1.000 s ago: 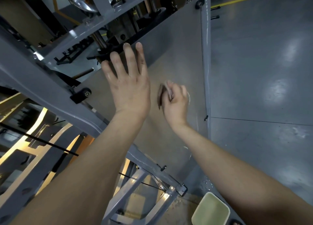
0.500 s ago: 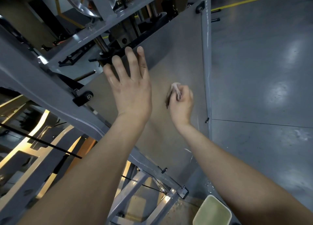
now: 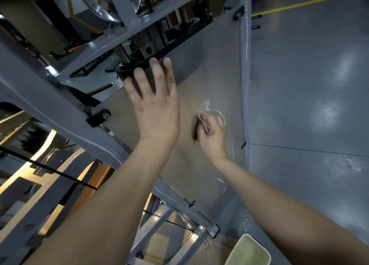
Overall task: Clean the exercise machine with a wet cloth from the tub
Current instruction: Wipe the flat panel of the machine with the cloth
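Left hand (image 3: 154,109) flat with fingers spread on the machine's clear panel (image 3: 215,65), right hand (image 3: 211,133) just beside it — gripping a wet cloth (image 3: 203,110) against the panel, pale tub (image 3: 248,250) below the panel — on the floor.

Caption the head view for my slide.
Left hand pressed flat on the exercise machine's translucent grey panel while the right hand wipes it with a small crumpled pale cloth; pale green tub below.

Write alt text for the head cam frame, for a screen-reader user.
Seen from above, a person's right hand grips a small wet cloth against the grey side panel of an exercise machine. The left hand lies open on the same panel, fingers spread. A pale tub sits on the grey floor at the bottom edge.
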Available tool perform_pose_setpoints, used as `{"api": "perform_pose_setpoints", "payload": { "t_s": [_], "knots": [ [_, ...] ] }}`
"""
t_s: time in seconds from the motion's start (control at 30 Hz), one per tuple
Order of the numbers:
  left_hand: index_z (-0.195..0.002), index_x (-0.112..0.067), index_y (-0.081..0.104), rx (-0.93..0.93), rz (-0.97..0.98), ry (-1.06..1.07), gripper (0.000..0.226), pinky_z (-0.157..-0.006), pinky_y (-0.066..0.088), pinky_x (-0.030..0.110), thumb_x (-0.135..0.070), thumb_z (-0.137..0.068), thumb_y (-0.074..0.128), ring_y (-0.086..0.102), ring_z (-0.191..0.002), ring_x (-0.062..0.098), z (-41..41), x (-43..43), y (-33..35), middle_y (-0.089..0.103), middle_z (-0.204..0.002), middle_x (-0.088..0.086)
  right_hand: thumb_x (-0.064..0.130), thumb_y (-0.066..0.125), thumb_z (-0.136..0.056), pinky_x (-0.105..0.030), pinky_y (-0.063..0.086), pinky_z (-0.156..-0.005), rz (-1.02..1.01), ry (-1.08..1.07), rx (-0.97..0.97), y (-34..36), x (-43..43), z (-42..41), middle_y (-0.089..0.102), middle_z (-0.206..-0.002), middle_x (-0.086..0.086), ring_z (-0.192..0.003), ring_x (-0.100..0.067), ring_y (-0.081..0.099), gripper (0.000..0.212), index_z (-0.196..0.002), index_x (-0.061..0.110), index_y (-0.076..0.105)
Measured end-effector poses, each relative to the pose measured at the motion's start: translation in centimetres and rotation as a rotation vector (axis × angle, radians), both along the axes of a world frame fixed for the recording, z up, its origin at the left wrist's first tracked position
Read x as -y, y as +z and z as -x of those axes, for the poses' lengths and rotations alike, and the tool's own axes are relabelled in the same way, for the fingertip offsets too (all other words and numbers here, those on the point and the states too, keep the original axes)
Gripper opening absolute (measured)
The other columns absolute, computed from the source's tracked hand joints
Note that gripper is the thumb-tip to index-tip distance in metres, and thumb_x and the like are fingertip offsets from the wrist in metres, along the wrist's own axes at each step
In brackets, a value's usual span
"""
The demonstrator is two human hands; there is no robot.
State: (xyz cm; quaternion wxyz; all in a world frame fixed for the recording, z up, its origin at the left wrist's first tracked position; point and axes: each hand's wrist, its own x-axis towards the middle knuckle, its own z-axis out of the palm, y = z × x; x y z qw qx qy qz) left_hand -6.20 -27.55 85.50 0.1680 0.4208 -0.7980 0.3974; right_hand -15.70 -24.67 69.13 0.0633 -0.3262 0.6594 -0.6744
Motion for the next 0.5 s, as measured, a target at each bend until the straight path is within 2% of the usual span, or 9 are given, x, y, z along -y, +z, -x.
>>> {"api": "perform_pose_setpoints", "payload": {
  "t_s": [0.07,0.13,0.2,0.3,0.37,0.43,0.5],
  "knots": [
    [-0.162,-0.005,0.011,0.005,-0.001,0.001,0.108,-0.115,0.025,0.067,-0.035,-0.084,0.079,0.035,-0.137,0.053,0.0,0.0,0.0,0.025,-0.158,0.026,0.007,0.057,-0.089,-0.032,0.046,-0.085,-0.045,-0.051,0.07,1.4,0.9,2.1,0.059,-0.098,-0.008,-0.094,-0.025,0.059,0.015,-0.096,0.009,0.07],
    [-0.162,-0.005,0.011,0.006,-0.003,-0.003,0.107,-0.114,0.026,0.067,-0.035,-0.084,0.079,0.036,-0.136,0.053,0.0,0.0,0.0,0.026,-0.158,0.027,0.014,0.054,-0.089,-0.028,0.042,-0.08,-0.031,-0.116,0.112,3.3,1.7,3.5,0.062,-0.096,-0.008,-0.089,-0.015,0.052,0.012,-0.088,0.014,0.066],
    [-0.162,-0.005,0.011,0.0,-0.001,0.0,0.108,-0.114,0.026,0.067,-0.037,-0.084,0.079,0.036,-0.136,0.053,0.1,0.0,0.0,0.026,-0.158,0.027,0.018,0.055,-0.092,-0.027,0.04,-0.075,-0.004,-0.119,0.062,4.0,1.9,3.2,0.062,-0.096,-0.01,-0.085,-0.012,0.05,0.012,-0.087,0.015,0.064],
    [-0.162,-0.006,0.009,0.012,0.001,0.013,0.111,-0.115,0.026,0.067,-0.039,-0.083,0.079,0.035,-0.137,0.052,0.1,-0.1,0.0,0.024,-0.158,0.026,0.018,0.055,-0.093,-0.04,0.05,-0.082,-0.053,-0.097,0.145,1.7,1.6,3.2,0.063,-0.094,-0.011,-0.087,-0.026,0.059,0.013,-0.081,0.022,0.059],
    [-0.162,-0.005,0.009,0.016,0.006,0.013,0.111,-0.115,0.025,0.067,-0.039,-0.083,0.08,0.035,-0.137,0.052,0.0,-0.1,0.0,0.024,-0.158,0.026,0.023,0.05,-0.088,-0.048,0.053,-0.078,-0.105,-0.14,0.235,1.3,1.5,3.4,0.065,-0.086,-0.01,-0.084,-0.03,0.062,0.017,-0.072,0.03,0.05],
    [-0.162,-0.005,0.009,0.005,0.0,0.003,0.11,-0.115,0.025,0.067,-0.038,-0.084,0.079,0.034,-0.137,0.053,0.1,-0.1,-0.1,0.023,-0.158,0.026,0.021,0.052,-0.087,-0.045,0.054,-0.079,-0.075,-0.114,0.182,1.7,1.5,2.9,0.065,-0.088,-0.007,-0.084,-0.029,0.062,0.016,-0.074,0.028,0.055],
    [-0.162,-0.005,0.009,0.002,0.0,0.002,0.109,-0.114,0.025,0.068,-0.038,-0.085,0.078,0.033,-0.137,0.053,0.1,0.0,-0.1,0.022,-0.158,0.026,0.019,0.055,-0.088,-0.04,0.053,-0.08,-0.002,-0.032,0.054,1.9,1.3,2.2,0.065,-0.09,-0.001,-0.085,-0.027,0.062,0.012,-0.084,0.026,0.064]
  ]
}}
